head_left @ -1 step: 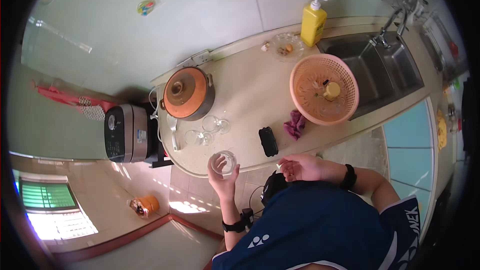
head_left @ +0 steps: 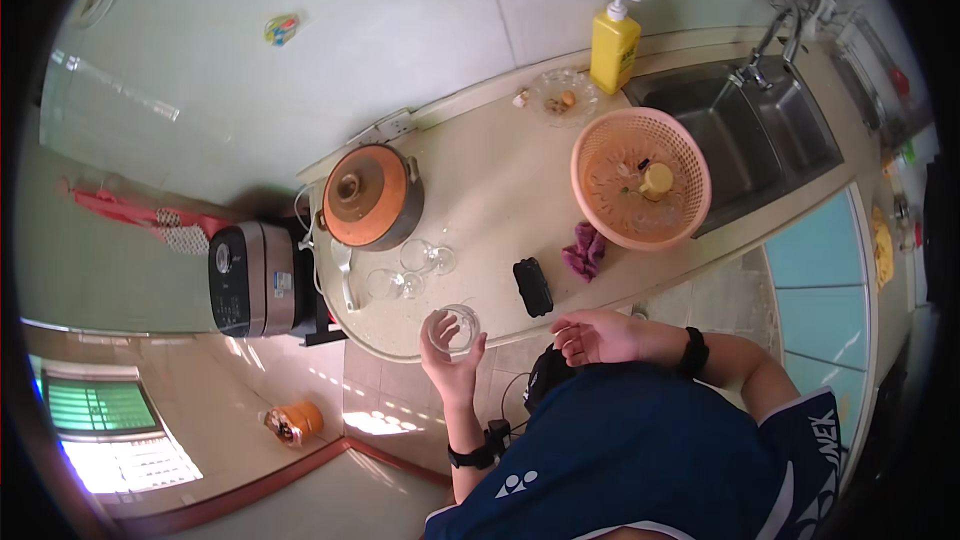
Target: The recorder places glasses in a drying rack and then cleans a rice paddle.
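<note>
My left hand (head_left: 452,372) is closed round a clear round glass (head_left: 461,328), held at the counter's front edge with its round opening facing up. My right hand (head_left: 598,337) is before my body with its fingers curled in. Whatever may be between those fingers is too small to make out. Several clear glasses (head_left: 416,258) stand close together on the counter beyond my left hand. Beside them lies a white-handled spoon or ladle (head_left: 346,275). A black open case or tray (head_left: 533,287) rests on the counter, between the glasses and a crumpled purple cloth (head_left: 584,251).
A lidded orange pot (head_left: 371,198) stands at the back left, near a rice cooker (head_left: 262,278). A pink basket (head_left: 592,185) with a yellow object inside sits by the steel sink (head_left: 709,118). Behind it are a glass dish (head_left: 580,86) and a yellow pump bottle (head_left: 613,48).
The whole view has shifted slightly. The glass stays in my left hand, now a little farther right and tilted slightly differently. My right hand keeps nearly the same place.
</note>
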A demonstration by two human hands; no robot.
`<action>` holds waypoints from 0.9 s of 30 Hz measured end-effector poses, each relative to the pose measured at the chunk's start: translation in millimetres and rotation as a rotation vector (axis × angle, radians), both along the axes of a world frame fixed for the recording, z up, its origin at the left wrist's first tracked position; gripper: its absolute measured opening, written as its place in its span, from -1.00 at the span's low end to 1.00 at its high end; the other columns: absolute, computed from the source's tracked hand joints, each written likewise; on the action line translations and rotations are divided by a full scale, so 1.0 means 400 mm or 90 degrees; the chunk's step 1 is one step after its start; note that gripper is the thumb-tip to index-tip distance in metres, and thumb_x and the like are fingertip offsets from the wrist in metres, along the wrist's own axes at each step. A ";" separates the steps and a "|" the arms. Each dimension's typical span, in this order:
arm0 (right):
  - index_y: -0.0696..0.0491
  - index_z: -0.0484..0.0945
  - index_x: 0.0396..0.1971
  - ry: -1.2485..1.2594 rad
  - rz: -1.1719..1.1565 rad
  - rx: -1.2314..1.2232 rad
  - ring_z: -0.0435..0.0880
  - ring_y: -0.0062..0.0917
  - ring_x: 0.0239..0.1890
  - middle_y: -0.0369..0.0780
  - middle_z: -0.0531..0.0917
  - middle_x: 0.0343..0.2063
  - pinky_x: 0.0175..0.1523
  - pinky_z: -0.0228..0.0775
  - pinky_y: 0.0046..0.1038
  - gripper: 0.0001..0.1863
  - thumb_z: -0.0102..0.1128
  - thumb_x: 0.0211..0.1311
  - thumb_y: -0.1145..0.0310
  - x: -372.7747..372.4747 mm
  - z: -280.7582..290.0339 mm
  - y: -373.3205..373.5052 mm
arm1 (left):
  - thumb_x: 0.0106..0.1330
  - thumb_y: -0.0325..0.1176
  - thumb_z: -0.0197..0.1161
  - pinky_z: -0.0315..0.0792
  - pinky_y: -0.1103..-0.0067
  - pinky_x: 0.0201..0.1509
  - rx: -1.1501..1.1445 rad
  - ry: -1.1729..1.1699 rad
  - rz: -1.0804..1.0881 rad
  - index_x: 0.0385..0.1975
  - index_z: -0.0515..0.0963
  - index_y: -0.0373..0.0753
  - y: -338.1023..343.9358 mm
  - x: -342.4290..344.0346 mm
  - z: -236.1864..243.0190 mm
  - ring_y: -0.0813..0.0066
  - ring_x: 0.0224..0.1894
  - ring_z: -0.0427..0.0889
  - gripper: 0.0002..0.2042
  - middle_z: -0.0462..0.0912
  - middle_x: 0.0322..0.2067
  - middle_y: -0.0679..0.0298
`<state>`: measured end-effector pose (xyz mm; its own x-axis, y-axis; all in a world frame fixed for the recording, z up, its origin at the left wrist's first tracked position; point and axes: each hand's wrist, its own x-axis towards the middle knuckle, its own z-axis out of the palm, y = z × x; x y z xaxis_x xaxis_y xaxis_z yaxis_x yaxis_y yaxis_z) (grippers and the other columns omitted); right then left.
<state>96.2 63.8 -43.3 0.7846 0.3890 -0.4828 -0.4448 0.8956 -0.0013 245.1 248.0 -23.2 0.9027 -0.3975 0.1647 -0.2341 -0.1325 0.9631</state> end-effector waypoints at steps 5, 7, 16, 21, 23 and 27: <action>0.13 0.38 -0.25 -0.084 -0.057 0.045 0.48 -0.47 -0.33 -0.21 0.51 -0.37 -0.16 0.32 -0.44 -0.60 -0.23 0.16 0.10 -0.029 -0.005 -0.033 | -0.26 -0.56 0.31 0.35 0.52 -0.13 0.025 -0.117 -0.200 -0.07 0.17 -0.39 -0.172 -0.085 0.074 0.38 -0.16 0.38 -0.35 0.34 -0.18 0.13; 0.11 0.37 -0.23 -0.196 -0.088 0.074 0.48 -0.47 -0.28 -0.24 0.50 -0.32 -0.12 0.28 -0.43 -0.56 -0.26 0.16 0.03 -0.064 0.028 -0.065 | -0.27 -0.52 0.33 0.34 0.52 -0.12 0.018 -0.115 -0.288 -0.07 0.17 -0.40 -0.242 -0.129 0.092 0.39 -0.16 0.39 -0.33 0.36 -0.21 0.14; -0.01 0.27 -0.08 -0.298 -0.413 -0.017 0.38 -0.68 -0.26 -0.35 0.37 -0.16 -0.05 0.19 -0.43 -0.43 -0.28 0.07 -0.15 -0.409 0.042 -0.280 | -0.33 -0.35 0.39 0.34 0.51 -0.18 -0.009 -0.147 -0.578 -0.17 0.31 -0.33 -0.592 -0.465 0.103 0.33 -0.22 0.45 -0.39 0.42 -0.24 0.15; 0.00 0.26 -0.07 -0.354 -0.522 -0.156 0.30 -0.60 -0.09 -0.32 0.36 -0.13 0.02 0.10 -0.46 -0.43 -0.30 0.08 -0.14 -0.676 0.088 -0.432 | -0.34 -0.48 0.34 0.35 0.59 -0.20 0.012 -0.259 -0.683 -0.15 0.30 -0.29 -0.799 -0.700 0.093 0.44 -0.27 0.47 -0.41 0.44 -0.28 0.22; 0.00 0.25 -0.07 -0.356 -0.556 -0.185 0.28 -0.57 -0.04 -0.31 0.36 -0.11 0.05 0.07 -0.46 -0.43 -0.31 0.08 -0.14 -0.769 0.082 -0.496 | -0.33 -0.48 0.34 0.35 0.59 -0.19 -0.011 -0.261 -0.715 -0.15 0.31 -0.26 -0.878 -0.788 0.091 0.44 -0.27 0.47 -0.41 0.46 -0.31 0.24; 0.02 0.31 -0.13 -0.396 -0.594 -0.137 0.32 -0.53 -0.07 -0.28 0.36 -0.10 0.04 0.11 -0.42 -0.53 -0.24 0.12 -0.03 -0.919 0.033 -0.609 | -0.30 -0.49 0.34 0.35 0.60 -0.20 -0.029 -0.241 -0.795 -0.14 0.31 -0.26 -1.015 -0.926 0.065 0.46 -0.27 0.47 -0.42 0.47 -0.35 0.23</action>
